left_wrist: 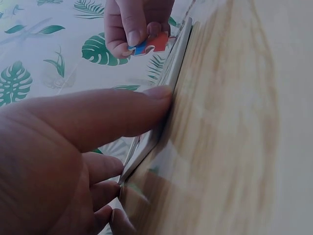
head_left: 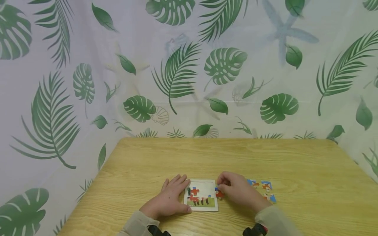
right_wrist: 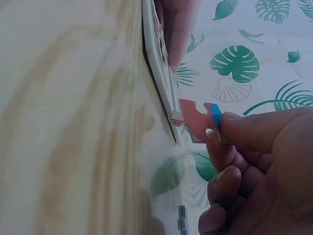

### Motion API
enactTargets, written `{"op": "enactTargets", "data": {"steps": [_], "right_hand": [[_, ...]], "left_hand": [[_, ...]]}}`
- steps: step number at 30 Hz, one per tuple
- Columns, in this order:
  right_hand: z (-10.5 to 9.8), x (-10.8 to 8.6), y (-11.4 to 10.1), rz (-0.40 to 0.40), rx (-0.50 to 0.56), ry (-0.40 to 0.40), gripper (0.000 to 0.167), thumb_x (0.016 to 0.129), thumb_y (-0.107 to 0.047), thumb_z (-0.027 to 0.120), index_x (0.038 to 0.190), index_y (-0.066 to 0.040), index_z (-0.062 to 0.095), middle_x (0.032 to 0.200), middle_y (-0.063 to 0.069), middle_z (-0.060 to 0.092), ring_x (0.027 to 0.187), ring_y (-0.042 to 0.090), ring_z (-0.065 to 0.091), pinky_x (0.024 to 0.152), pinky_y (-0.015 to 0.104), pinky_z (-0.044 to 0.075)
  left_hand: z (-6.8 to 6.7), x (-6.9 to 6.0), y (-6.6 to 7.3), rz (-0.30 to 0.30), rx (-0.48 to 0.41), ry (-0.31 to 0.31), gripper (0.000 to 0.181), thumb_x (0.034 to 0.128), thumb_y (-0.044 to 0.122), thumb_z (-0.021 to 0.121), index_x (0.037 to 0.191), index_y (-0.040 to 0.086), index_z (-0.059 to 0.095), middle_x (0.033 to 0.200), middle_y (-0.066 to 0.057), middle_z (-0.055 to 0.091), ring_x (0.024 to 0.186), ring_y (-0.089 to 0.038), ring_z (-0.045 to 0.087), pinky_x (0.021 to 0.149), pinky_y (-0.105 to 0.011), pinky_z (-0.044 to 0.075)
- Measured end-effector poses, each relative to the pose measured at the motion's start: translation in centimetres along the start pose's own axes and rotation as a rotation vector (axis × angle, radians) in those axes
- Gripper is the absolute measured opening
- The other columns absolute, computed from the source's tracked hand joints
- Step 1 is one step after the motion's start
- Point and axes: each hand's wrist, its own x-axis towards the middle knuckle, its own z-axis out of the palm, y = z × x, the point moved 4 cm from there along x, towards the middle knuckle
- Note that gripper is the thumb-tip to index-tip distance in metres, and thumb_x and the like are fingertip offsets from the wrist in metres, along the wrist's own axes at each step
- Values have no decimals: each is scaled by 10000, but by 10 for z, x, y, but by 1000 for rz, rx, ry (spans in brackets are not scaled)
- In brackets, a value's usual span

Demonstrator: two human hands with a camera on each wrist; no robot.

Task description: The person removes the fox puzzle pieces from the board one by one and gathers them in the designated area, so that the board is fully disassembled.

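Observation:
A white-framed puzzle board (head_left: pixel 201 209) lies on the table, its lower part and left side filled with pieces. The left hand (head_left: pixel 169 199) rests flat at its left edge with fingers spread; in the left wrist view the thumb of that hand (left_wrist: pixel 54 142) presses on the frame's edge. Between thumb and index finger the right hand (head_left: pixel 240 191) pinches a red and blue puzzle piece (right_wrist: pixel 198 120) at the board's right edge. In the right wrist view the piece is tilted, held by its blue end, close to the frame (right_wrist: pixel 159 68).
Several loose puzzle pieces (head_left: pixel 266 186) lie to the right, partly behind the right hand and forearm. The wooden table (head_left: pixel 206 157) reaches back to a leaf-patterned cloth (head_left: pixel 189 82), which also hangs along the left side.

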Motion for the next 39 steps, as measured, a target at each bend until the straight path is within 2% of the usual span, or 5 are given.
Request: {"op": "enactTargets", "data": {"steps": [12, 16, 22, 34, 39], "right_hand": [[-14, -9, 11, 16, 3, 3, 48, 972, -98, 658, 946, -123, 626, 803, -9, 597, 743, 183, 537, 690, 353, 444], [-22, -16, 15, 6, -17, 3, 46, 969, -112, 663, 952, -124, 621, 798, -13, 584, 732, 177, 522, 653, 325, 435], [-36, -27, 21, 14, 17, -22, 47, 994, -122, 632, 968, -108, 594, 807, 17, 574, 720, 189, 515, 610, 291, 421], [-56, -36, 47, 45, -75, 1, 39, 990, -156, 645, 980, -137, 613, 829, -5, 584, 766, 184, 522, 696, 349, 434], [-64, -38, 56, 77, -87, 3, 56, 986, -169, 661, 987, -126, 626, 833, 3, 590, 744, 191, 527, 673, 343, 447]], "left_hand": [[-1, -1, -1, 15, 21, -2, 966, 832, 478, 780, 1602, 121, 319, 1671, -82, 198, 1542, -300, 85, 1178, -626, -7], [-2, 0, 1, 24, 11, -11, 962, 846, 479, 771, 1605, 114, 307, 1672, -87, 192, 1542, -307, 82, 1172, -639, -13], [-1, -1, 2, 24, 3, -14, 964, 843, 488, 774, 1604, 117, 311, 1671, -90, 189, 1542, -307, 78, 1171, -641, -24], [0, 0, 0, 22, 8, -4, 974, 829, 494, 775, 1603, 122, 316, 1671, -89, 192, 1542, -304, 81, 1172, -637, -21], [0, 0, -2, 22, 0, -5, 972, 836, 489, 772, 1607, 123, 306, 1673, -82, 187, 1543, -299, 77, 1174, -633, -21]]}}
